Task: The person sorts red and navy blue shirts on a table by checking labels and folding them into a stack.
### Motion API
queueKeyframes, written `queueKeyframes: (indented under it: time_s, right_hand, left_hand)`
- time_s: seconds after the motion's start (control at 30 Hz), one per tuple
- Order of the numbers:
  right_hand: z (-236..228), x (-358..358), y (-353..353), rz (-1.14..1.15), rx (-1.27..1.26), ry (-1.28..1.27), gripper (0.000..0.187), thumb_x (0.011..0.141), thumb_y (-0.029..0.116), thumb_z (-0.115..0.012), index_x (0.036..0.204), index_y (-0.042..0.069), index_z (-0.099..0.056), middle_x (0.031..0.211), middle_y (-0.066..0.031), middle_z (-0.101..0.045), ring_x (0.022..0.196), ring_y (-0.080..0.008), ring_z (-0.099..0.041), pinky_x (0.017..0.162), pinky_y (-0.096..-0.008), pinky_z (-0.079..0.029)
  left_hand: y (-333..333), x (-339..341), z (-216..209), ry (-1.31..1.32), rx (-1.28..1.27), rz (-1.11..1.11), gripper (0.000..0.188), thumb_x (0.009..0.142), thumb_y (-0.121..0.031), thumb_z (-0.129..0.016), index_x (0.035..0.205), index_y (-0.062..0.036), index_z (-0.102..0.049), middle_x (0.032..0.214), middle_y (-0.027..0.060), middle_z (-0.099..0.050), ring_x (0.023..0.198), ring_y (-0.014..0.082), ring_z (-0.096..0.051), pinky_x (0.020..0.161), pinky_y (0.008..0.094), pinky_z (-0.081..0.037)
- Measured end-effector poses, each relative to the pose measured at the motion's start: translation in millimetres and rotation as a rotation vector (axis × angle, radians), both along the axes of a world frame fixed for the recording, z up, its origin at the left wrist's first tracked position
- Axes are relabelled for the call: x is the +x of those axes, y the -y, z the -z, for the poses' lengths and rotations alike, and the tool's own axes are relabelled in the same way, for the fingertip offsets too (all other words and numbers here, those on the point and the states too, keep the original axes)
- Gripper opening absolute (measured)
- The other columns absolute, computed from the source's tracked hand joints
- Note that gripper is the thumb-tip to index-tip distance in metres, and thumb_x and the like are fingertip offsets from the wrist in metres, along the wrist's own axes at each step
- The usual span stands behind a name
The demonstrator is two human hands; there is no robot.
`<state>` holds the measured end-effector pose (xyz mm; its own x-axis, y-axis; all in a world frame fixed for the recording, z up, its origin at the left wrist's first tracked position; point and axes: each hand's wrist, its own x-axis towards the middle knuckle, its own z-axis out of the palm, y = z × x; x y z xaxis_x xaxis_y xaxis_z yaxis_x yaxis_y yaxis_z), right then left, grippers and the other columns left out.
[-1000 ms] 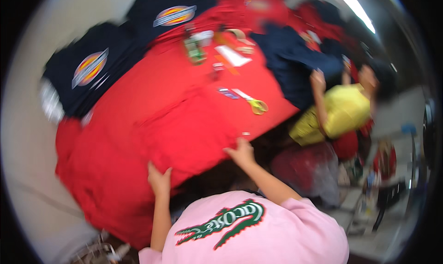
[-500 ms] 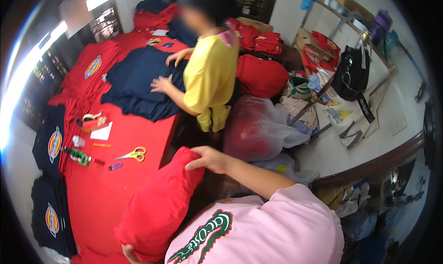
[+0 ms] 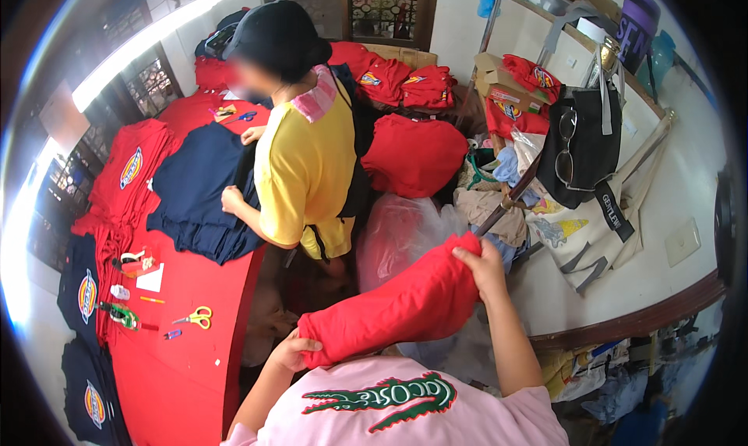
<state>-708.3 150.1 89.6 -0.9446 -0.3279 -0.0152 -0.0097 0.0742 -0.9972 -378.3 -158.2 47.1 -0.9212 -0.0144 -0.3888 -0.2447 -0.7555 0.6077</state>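
A bundle of folded red cloth (image 3: 389, 306), likely a garment, is stretched lengthwise between my two hands in front of my chest. At its lower left end, my left hand (image 3: 293, 351) grips it, thumb on top. My right hand (image 3: 481, 268) is closed on the upper right end. The bundle is off the table, over the gap between the red table (image 3: 187, 368) and the clear plastic bag (image 3: 397, 236). A co-worker in yellow (image 3: 308, 158) stands at the table's side, hands on a stack of navy shirts (image 3: 206, 185).
On the table lie yellow-handled scissors (image 3: 196, 317), a small thread snipper (image 3: 172, 334), an orange pencil (image 3: 152, 299) and a tape dispenser (image 3: 135, 264). Red shirts (image 3: 128, 169) and navy shirts (image 3: 84, 391) line its left edge. At right, a black bag (image 3: 584, 146) hangs from a rack.
The red bundle has been lifted off the table's edge and swung right, now held level between both hands. My view has turned right. The co-worker's hands have come closer to the body.
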Motion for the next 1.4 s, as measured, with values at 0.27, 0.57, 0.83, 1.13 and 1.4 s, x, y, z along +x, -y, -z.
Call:
queueKeyframes:
  time_s: [0.27,0.57,0.83,1.13,1.4]
  right_hand:
    - [-29.5,-212.6,69.1,0.275,0.036,-0.308,0.069,0.082,0.017,-0.092,0.140,0.000,-0.057,0.132,-0.0129,-0.065,0.122,-0.0218,-0.062,0.104,-0.0340,-0.049]
    - [-152.4,-432.9,117.7,0.339,-0.246,-0.691,0.044,0.097,0.011,-0.075,0.139,0.005,-0.063,0.142,-0.0137,-0.061,0.133,-0.0243,-0.056,0.115,-0.0356,-0.041]
    - [-69.2,-556.6,54.9,0.791,0.730,-0.980,0.063,0.097,0.007,-0.069,0.155,0.001,-0.044,0.131,-0.0229,-0.066,0.116,-0.0327,-0.067,0.101,-0.0397,-0.054]
    - [192.7,-195.8,55.0,0.028,0.467,-0.533,0.041,0.097,-0.003,-0.062,0.138,0.003,-0.061,0.132,-0.0138,-0.066,0.103,-0.0244,-0.065,0.091,-0.0359,-0.054]
    - [206.4,4.3,-6.7,-0.686,0.851,-0.216,0.023,0.092,0.006,-0.064,0.110,0.011,-0.077,0.114,-0.0132,-0.073,0.101,-0.0361,-0.071,0.089,-0.0446,-0.057]
  left_hand:
    - [38.2,-213.7,-19.0,-0.156,-0.081,0.038,0.055,0.086,0.004,-0.064,0.141,0.0018,-0.058,0.131,0.0137,-0.071,0.120,0.0274,-0.070,0.108,0.0426,-0.054]
    - [51.0,-413.7,-113.6,-0.429,-0.779,-0.093,0.050,0.097,-0.012,-0.076,0.141,0.0036,-0.058,0.133,0.0107,-0.069,0.122,0.0195,-0.065,0.107,0.0362,-0.051]
    - [-55.2,-570.2,-1.9,-0.080,-1.068,0.220,0.086,0.085,-0.045,-0.084,0.145,0.0090,-0.054,0.143,0.0264,-0.062,0.132,0.0350,-0.061,0.111,0.0424,-0.048]
    - [20.8,-330.7,-58.4,-0.775,-0.978,0.072,0.049,0.097,-0.014,-0.072,0.142,-0.0008,-0.057,0.147,0.0190,-0.057,0.127,0.0290,-0.063,0.102,0.0420,-0.053]
    - [29.2,-128.4,-284.3,-1.754,-1.465,-2.034,0.051,0.101,-0.052,-0.053,0.134,-0.0147,-0.064,0.129,0.0133,-0.067,0.130,0.0317,-0.054,0.110,0.0548,-0.042]
